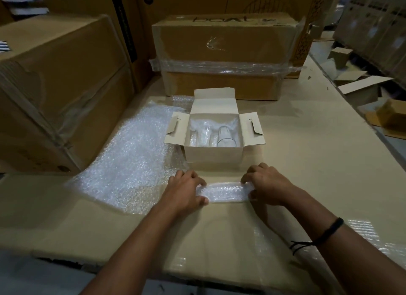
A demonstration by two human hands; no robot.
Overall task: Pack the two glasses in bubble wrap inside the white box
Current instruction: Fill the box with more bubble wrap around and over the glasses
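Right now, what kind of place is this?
Likely a warehouse packing bench: large brown cardboard cartons stacked around, a clear bubble wrap sheet spread on the worktop, and a small open white cardboard box.

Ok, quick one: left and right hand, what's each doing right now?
left hand: closed, pinching the left end of the folded bubble wrap strip.
right hand: closed, pinching the right end of the same strip.
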